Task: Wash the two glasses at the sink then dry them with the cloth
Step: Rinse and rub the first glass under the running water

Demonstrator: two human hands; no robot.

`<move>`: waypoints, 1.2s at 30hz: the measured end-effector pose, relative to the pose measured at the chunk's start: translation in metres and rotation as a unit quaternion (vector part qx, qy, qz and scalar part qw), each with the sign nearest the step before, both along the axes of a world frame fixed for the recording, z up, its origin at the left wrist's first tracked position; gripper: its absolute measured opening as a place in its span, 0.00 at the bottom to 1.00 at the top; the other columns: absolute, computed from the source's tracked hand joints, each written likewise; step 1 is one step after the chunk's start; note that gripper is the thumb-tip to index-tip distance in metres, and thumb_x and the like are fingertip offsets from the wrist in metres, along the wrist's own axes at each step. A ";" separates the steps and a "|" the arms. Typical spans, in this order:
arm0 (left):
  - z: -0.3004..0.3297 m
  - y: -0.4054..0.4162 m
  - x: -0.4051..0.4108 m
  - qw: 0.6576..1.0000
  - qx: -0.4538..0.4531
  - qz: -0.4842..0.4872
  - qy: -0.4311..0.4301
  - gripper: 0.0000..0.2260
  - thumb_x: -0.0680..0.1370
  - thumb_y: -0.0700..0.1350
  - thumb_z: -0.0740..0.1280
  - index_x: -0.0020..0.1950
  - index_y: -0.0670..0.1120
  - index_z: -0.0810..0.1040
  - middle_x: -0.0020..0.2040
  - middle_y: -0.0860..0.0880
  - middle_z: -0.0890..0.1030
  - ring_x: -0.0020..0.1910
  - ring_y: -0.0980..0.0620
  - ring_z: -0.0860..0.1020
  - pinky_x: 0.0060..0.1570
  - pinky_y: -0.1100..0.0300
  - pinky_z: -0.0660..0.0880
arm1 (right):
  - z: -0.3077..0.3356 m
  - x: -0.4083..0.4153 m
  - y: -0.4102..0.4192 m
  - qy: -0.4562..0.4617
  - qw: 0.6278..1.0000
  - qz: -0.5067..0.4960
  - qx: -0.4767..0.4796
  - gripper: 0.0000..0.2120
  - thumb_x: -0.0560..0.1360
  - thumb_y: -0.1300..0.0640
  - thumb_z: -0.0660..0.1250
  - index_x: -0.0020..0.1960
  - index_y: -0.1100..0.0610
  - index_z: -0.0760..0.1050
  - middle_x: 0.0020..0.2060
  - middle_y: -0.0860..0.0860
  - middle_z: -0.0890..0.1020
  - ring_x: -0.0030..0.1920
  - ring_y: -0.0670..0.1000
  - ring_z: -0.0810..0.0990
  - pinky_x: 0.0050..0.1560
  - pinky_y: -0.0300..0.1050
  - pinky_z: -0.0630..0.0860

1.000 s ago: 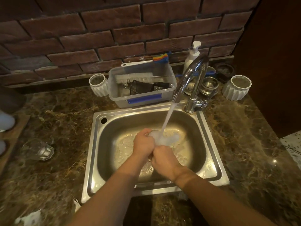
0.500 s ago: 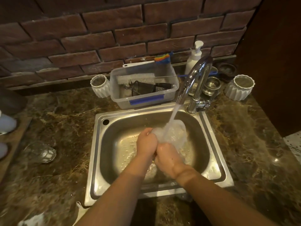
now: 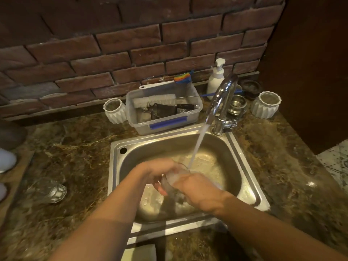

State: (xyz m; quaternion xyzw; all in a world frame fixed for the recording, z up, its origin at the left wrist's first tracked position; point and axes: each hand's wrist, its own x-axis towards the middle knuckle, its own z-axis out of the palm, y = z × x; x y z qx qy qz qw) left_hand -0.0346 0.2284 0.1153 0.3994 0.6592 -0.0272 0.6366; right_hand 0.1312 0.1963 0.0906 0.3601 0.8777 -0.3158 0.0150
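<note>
A clear glass is held over the steel sink, tilted, with its mouth toward the running water. My left hand wraps it from the left and my right hand grips it from the right. The stream from the chrome tap falls just past the glass rim. A second clear glass lies on its side on the counter, left of the sink. A pale cloth shows at the bottom edge, partly hidden by my left forearm.
Behind the sink stands a plastic tub with a bottle brush and utensils. White ribbed cups, a soap dispenser and a small steel bowl line the brick wall. A wooden tray sits at far left.
The glass has come down and out from under the stream, and its foam has rinsed off. Both hands have shifted lower in the sink and turned the glass.
</note>
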 end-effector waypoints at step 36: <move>-0.050 -0.014 0.075 0.873 0.148 0.459 -0.066 0.10 0.80 0.42 0.65 0.56 0.42 0.83 0.31 0.48 0.78 0.24 0.53 0.72 0.22 0.64 0.65 | -0.023 0.022 0.032 -0.017 0.998 -0.036 0.038 0.08 0.81 0.60 0.61 0.53 0.57 0.79 0.43 0.53 0.83 0.43 0.55 0.83 0.47 0.51 0.81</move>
